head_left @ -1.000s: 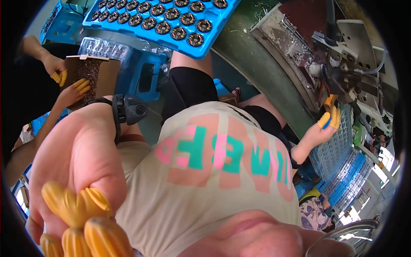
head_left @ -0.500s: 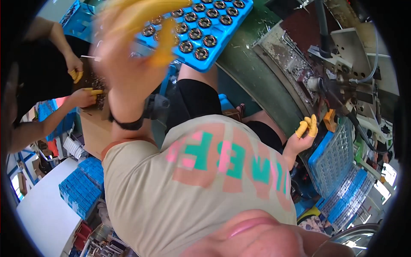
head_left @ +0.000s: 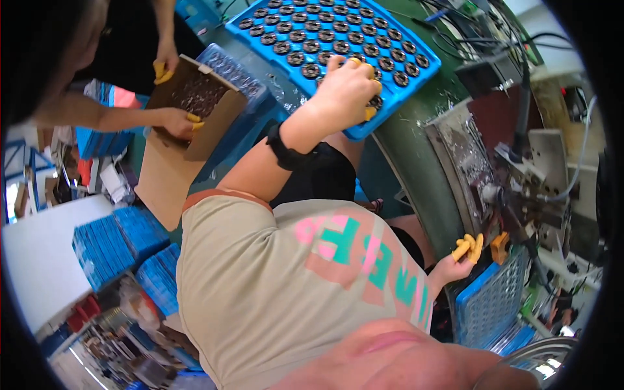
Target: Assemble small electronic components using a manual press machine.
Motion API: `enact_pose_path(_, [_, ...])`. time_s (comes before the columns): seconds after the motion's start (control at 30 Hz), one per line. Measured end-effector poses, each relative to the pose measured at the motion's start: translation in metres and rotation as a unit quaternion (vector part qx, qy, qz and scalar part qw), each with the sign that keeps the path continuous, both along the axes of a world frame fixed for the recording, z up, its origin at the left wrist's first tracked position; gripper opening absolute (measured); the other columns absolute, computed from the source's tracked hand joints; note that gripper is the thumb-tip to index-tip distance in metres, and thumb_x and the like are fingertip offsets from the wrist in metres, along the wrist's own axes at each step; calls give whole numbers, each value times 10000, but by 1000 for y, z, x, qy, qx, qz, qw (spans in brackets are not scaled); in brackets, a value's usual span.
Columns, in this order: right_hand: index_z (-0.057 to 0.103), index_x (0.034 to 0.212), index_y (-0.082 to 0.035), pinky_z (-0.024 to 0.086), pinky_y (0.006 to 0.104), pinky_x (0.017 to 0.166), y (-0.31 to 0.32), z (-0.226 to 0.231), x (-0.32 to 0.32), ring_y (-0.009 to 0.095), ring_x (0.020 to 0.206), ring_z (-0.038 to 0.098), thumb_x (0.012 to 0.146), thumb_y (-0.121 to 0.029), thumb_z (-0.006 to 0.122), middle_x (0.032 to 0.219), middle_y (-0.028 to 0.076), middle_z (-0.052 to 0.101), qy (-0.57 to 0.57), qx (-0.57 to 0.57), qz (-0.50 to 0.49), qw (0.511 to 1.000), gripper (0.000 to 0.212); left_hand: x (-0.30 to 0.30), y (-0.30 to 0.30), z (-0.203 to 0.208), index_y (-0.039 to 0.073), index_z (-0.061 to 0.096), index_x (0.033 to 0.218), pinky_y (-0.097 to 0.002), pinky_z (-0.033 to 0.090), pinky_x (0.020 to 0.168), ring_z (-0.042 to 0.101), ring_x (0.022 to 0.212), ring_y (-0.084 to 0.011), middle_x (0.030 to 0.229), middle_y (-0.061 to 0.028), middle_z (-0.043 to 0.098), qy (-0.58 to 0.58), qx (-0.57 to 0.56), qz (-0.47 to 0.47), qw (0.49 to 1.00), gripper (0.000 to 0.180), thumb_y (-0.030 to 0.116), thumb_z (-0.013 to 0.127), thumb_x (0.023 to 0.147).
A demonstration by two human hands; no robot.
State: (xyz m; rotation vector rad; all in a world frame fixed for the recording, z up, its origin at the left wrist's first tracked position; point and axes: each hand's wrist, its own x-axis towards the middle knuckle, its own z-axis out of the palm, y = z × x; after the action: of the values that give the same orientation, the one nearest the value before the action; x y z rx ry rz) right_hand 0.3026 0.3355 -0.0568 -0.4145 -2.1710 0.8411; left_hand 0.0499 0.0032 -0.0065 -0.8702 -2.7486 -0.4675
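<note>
A blue tray (head_left: 250,40) at the top holds rows of round dark parts (head_left: 341,47) with coppery flecks. My left hand (head_left: 344,91), with yellow finger covers, reaches over its near side. The fingers are bent down among the parts, and what they grip, if anything, is hidden beneath the hand. A black watch band circles my left wrist. My right hand (head_left: 461,255) is off to the right, beside the bench edge. Its yellow-covered fingers are bunched together; no object shows clearly between them.
A co-worker's hands (head_left: 179,123) are at an open cardboard box (head_left: 221,123) of small bits on the left. Clear-and-blue trays (head_left: 494,292) stand below my right hand. Machine parts (head_left: 513,156) and cables crowd the right. Blue stacked trays (head_left: 107,247) are at the lower left.
My left hand, blurred before, has come down onto the tray's parts. The view has shifted, showing more of the tray and the co-worker's box. My right hand stays bunched beside the bench.
</note>
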Motion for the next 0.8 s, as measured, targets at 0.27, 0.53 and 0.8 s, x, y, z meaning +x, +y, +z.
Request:
enact_pose_path(0.27, [545, 1292, 41, 495, 258, 728, -6, 6, -2, 154, 790, 592, 987, -66, 525, 1048, 133, 656, -29, 48, 13, 998, 324, 1, 5, 2, 93, 676, 970, -416, 437, 901, 562, 1010, -305, 1027, -98, 596, 38, 127, -9, 991, 295, 197, 742, 702])
enact_pose_path(0.53, [624, 1190, 9, 529, 288, 729, -11, 3, -16, 167, 787, 652, 920, -24, 602, 955, 101, 703, -24, 66, -23, 997, 273, 19, 41, 11, 42, 656, 1075, -315, 526, 617, 632, 732, -279, 981, -139, 610, -105, 364, -54, 924, 381, 50, 731, 701])
enact_pose_path(0.8, [649, 1138, -5, 518, 251, 649, -7, 10, -8, 172, 772, 666, 897, 7, 614, 944, 104, 701, -19, 77, -14, 997, 244, 13, 60, -21, 5, 583, 1243, -209, 506, 711, 543, 825, -81, 1141, -45, 529, -271, 435, -108, 852, 467, -124, 658, 800])
